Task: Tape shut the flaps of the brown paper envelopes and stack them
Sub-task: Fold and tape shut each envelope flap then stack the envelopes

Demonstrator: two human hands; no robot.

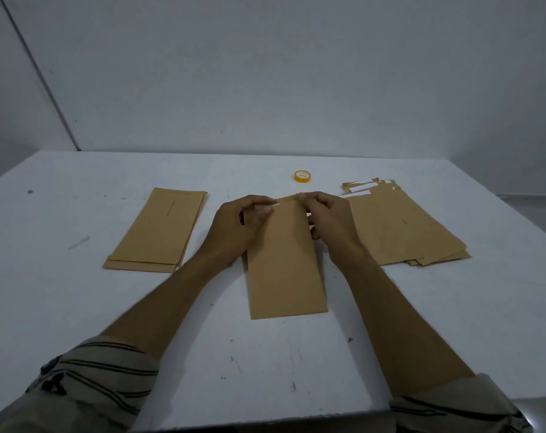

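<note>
The envelope [285, 260] being worked on lies flat on the desk [265, 354], dead centre in front of the person, its long axis running straight away from them and its near short edge towards their body. Both hands are up at the far end, where the flap [288, 200] is. The left hand [234, 226] has its grip pinched on the flap's left end, and the right hand [329, 220] has thumb and fingertip nipped on the flap just right of centre. The flap runs crosswise between the two grips. A pale sliver shows by the left thumb, and I can't tell whether it is tape or paper. The tape roll [302, 176] sits just beyond the flap, slightly to the right, so I'd say the right hand is nearer it. A squared stack [159, 229] lies well to the left, within the left hand's reach. A loose pile [402, 229] with flaps open lies just beside the right wrist.
</note>
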